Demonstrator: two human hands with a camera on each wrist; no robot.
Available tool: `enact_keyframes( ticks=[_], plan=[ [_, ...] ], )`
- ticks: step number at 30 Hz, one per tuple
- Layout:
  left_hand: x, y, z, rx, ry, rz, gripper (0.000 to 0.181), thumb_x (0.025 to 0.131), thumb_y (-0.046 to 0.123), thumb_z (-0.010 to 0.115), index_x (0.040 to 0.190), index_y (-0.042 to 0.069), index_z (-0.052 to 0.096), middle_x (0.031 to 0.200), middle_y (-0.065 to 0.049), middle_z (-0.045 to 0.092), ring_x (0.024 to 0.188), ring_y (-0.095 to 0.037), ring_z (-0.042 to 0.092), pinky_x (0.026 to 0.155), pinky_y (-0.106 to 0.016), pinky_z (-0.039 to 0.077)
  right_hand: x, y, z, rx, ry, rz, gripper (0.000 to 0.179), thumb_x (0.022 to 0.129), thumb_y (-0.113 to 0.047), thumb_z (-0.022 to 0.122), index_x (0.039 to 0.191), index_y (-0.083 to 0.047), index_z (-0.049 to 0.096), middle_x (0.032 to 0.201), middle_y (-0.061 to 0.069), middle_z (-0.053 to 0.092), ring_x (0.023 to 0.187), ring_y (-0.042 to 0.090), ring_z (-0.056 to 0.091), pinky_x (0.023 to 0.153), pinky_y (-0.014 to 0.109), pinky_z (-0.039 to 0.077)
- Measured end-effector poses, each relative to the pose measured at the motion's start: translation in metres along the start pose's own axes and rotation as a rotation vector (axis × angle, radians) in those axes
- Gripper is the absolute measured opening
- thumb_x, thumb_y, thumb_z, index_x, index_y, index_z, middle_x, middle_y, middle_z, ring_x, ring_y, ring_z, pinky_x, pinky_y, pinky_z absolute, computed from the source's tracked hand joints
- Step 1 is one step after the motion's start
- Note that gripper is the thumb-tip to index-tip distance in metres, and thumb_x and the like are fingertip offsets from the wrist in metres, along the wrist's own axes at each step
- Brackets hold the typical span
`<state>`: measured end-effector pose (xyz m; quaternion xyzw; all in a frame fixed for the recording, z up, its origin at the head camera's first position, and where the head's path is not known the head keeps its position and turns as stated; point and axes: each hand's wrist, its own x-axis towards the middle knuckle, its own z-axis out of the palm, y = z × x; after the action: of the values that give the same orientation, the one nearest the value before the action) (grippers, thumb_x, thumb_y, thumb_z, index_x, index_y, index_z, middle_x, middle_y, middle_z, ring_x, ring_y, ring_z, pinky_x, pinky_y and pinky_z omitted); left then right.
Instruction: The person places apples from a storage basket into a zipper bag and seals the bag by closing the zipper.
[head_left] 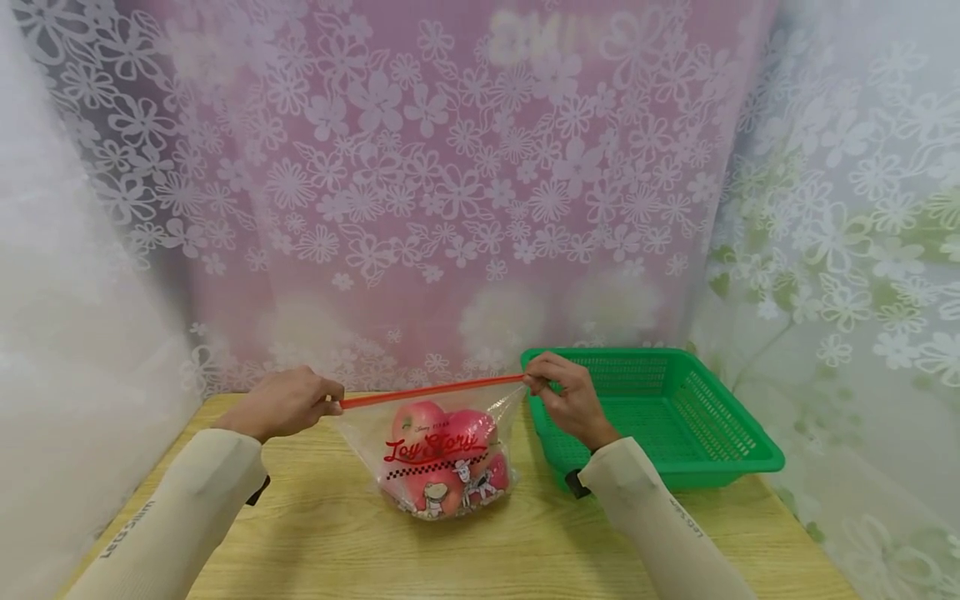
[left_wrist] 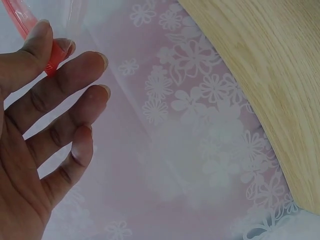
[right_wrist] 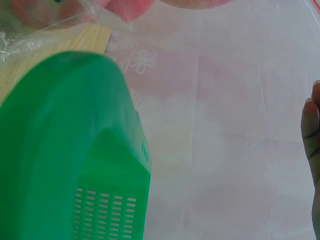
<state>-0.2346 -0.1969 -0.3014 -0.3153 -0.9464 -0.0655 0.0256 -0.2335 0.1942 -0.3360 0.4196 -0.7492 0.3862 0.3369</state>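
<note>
A clear zip bag [head_left: 360, 433] with red "Toy Story" print hangs between my hands, its red zip strip [head_left: 435, 389] pulled straight and rising to the right. Inside the bag lie several pinkish-red apples [head_left: 420, 421]. My left hand [head_left: 288, 402] pinches the strip's left end between thumb and index finger; the left wrist view shows its other fingers [left_wrist: 67, 125] spread and loosely bent. My right hand [head_left: 567, 398] pinches the right end, beside the basket's rim. In the right wrist view only part of the right hand's fingers [right_wrist: 311, 120] shows at the right edge.
A green plastic basket [head_left: 765, 457] with slotted walls stands on the right of the wooden table [head_left: 315, 533], close to the right forearm. Flower-patterned curtains [head_left: 450, 208] enclose the table at the back and sides.
</note>
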Motion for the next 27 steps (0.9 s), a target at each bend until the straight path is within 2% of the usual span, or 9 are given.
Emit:
enact_keyframes(
  ticks=[3,6,12,16,22,27],
  plan=[
    [0.0,0.001,0.0,-0.001,0.002,0.001,0.006,0.092,0.021,0.065,0.09,0.021,0.07,0.078,0.009,0.065,0.058,-0.004,0.05,0.05,-0.026,0.041,0.004,-0.013,-0.003,0.006,-0.006,0.012,0.021,0.083,0.021,0.06,0.083,0.001,0.066,0.082,0.015,0.06,0.063,0.02,0.054,0.059,0.025,0.047],
    [0.001,0.001,0.0,0.007,0.002,0.0,0.006,0.092,0.021,0.065,0.091,0.02,0.071,0.076,0.009,0.064,0.057,-0.005,0.05,0.05,-0.026,0.041,0.005,-0.017,-0.004,0.004,-0.007,0.027,0.018,0.086,0.017,0.059,0.083,0.001,0.066,0.082,0.017,0.06,0.063,0.021,0.054,0.059,0.025,0.047],
    [0.001,0.002,0.0,0.021,0.014,-0.007,0.005,0.092,0.022,0.066,0.09,0.021,0.07,0.076,0.008,0.064,0.057,-0.005,0.05,0.05,-0.026,0.041,0.003,-0.014,-0.003,-0.006,0.007,0.012,0.02,0.083,0.021,0.06,0.083,0.001,0.066,0.083,0.016,0.061,0.062,0.021,0.056,0.059,0.024,0.048],
    [0.001,0.003,0.0,0.019,0.022,-0.006,0.005,0.092,0.022,0.066,0.09,0.022,0.07,0.077,0.008,0.065,0.058,-0.005,0.05,0.051,-0.026,0.042,0.0,-0.012,-0.003,-0.004,0.013,-0.005,0.016,0.085,0.018,0.06,0.085,0.003,0.066,0.082,0.021,0.06,0.061,0.022,0.057,0.058,0.025,0.049],
    [0.0,0.004,0.0,0.001,0.034,-0.009,0.006,0.093,0.021,0.064,0.093,0.021,0.07,0.079,0.007,0.066,0.058,-0.005,0.049,0.048,-0.025,0.039,-0.001,-0.013,-0.005,-0.002,0.004,0.028,0.016,0.085,0.018,0.06,0.087,0.003,0.067,0.085,0.019,0.062,0.063,0.022,0.058,0.06,0.024,0.05],
    [-0.002,0.003,0.004,-0.036,0.073,-0.002,0.007,0.094,0.02,0.063,0.094,0.017,0.069,0.075,0.007,0.064,0.056,-0.003,0.048,0.048,-0.024,0.039,-0.001,-0.014,-0.005,0.007,0.0,0.056,0.019,0.083,0.021,0.059,0.087,0.003,0.066,0.083,0.017,0.061,0.063,0.021,0.058,0.06,0.024,0.05]
  ],
)
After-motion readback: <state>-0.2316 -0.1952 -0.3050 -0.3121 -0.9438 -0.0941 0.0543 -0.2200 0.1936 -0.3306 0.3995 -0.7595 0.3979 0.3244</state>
